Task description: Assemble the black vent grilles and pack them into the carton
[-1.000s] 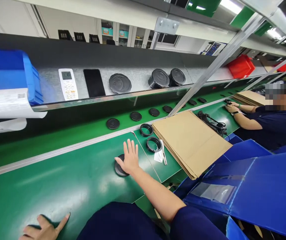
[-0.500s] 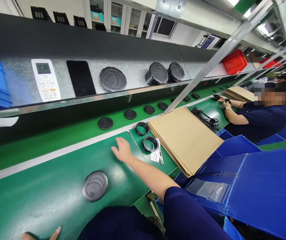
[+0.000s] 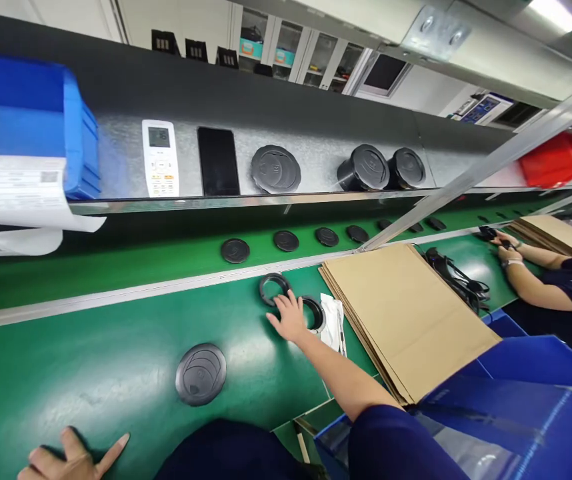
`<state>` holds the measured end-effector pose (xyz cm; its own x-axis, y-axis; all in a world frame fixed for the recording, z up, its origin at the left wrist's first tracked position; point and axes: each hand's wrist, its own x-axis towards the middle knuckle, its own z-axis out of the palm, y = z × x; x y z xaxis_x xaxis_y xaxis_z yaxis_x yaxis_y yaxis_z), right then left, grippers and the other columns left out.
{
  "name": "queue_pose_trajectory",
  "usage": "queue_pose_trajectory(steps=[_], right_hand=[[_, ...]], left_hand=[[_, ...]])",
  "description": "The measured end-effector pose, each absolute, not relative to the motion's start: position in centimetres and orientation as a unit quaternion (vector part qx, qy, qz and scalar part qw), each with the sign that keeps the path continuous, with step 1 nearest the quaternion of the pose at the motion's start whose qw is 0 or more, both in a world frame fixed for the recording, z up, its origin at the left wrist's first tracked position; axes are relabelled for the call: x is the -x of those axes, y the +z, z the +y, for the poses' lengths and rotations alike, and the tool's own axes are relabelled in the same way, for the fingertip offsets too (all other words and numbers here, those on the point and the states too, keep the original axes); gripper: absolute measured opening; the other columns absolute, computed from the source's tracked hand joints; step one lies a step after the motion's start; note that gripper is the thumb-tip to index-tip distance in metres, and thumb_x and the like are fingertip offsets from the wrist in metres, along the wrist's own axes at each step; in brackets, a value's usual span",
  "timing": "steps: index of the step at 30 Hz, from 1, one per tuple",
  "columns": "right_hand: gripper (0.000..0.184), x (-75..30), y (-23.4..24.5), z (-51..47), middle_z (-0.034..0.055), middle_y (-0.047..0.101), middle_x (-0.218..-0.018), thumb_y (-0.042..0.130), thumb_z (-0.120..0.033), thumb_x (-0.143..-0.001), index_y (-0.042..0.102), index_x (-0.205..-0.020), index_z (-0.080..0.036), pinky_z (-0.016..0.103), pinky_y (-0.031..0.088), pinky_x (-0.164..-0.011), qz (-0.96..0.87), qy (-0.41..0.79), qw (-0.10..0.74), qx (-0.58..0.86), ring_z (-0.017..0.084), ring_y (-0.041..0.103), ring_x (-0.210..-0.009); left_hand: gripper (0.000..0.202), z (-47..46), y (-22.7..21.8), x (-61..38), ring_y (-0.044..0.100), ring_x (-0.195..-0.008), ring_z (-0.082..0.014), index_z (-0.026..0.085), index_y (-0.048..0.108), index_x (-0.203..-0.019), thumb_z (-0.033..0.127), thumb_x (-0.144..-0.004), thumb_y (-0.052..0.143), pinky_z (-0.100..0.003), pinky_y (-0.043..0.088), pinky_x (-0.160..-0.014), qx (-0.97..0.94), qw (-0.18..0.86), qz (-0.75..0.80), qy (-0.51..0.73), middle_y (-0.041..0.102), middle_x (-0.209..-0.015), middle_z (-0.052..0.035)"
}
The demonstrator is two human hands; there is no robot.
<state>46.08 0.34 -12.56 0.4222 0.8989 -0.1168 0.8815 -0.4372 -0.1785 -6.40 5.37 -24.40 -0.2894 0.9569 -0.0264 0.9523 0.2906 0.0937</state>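
Note:
On the green worktop (image 3: 131,347), my right hand (image 3: 290,318) reaches out with spread fingers, thumb apart. Its fingertips meet the near rim of a black ring (image 3: 263,288). A second black ring (image 3: 320,313) lies just beyond this hand, partly covered by it. My left hand (image 3: 73,461) rests on the worktop at the lower left with its fingers apart; the bottom edge of the view cuts it off. Between both hands lies a round black vent cover (image 3: 201,375), flat and untouched.
A white packet (image 3: 333,321) is beside the rings, next to stacked cardboard sheets (image 3: 411,313). Several black discs (image 3: 286,241) line the green strip behind. The shelf carries a remote control (image 3: 161,159), a phone (image 3: 218,162) and a blue bin (image 3: 81,147). A co-worker's hands (image 3: 507,247) are at the right.
My right hand has moved right to the rings, and the farther ring now sits more to the left of the other. More of my left hand shows. The view has turned left.

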Motion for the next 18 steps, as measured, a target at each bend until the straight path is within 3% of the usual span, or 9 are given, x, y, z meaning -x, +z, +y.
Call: queue_pose_trajectory(steps=[6,11,14,18], right_hand=[[0.06,-39.1,-12.8,0.0,0.0106,0.042,-0.145,0.049,-0.058,-0.084,0.054,-0.13,-0.019,0.056,0.001,-0.115,-0.69,0.134,0.097,0.705,0.032,0.014,-0.143],[0.06,-37.5,-12.3,4.5,0.0106,0.049,-0.139,0.048,-0.059,-0.085,0.054,-0.128,-0.018,0.048,0.014,-0.116,-0.703,0.13,0.165,0.679,0.027,0.029,-0.137],[0.064,-39.2,-11.5,10.6,0.0143,0.046,-0.139,0.048,-0.055,-0.086,0.046,-0.134,-0.013,0.04,0.022,-0.114,-0.643,0.091,0.188,0.737,0.025,0.033,-0.133],[0.088,-42.4,-10.9,20.0,0.0177,0.03,-0.147,0.062,-0.053,-0.075,0.028,-0.144,-0.01,0.045,0.026,-0.111,-0.552,0.105,0.121,0.819,0.031,0.024,-0.136]], left_hand=[[0.107,6.3,-23.5,6.6,0.044,-0.111,-0.0546,0.027,0.038,-0.14,0.079,-0.047,0.048,-0.06,0.037,-0.066,-0.595,0.069,0.801,0.014,0.047,-0.13,-0.0247],[0.108,6.5,-23.4,6.4,0.041,-0.115,-0.0525,0.029,0.036,-0.14,0.082,-0.047,0.046,-0.063,0.035,-0.073,-0.589,0.08,0.804,0.0,0.044,-0.136,-0.0227],[0.112,6.4,-23.4,6.3,0.038,-0.119,-0.0508,0.026,0.035,-0.142,0.084,-0.046,0.046,-0.064,0.034,-0.08,-0.582,0.08,0.809,-0.012,0.039,-0.14,-0.0223],[0.123,6.0,-22.9,5.9,0.033,-0.122,-0.0484,0.015,0.038,-0.14,0.087,-0.041,0.043,-0.062,0.031,-0.088,-0.612,0.062,0.788,-0.031,0.034,-0.14,-0.0258]])
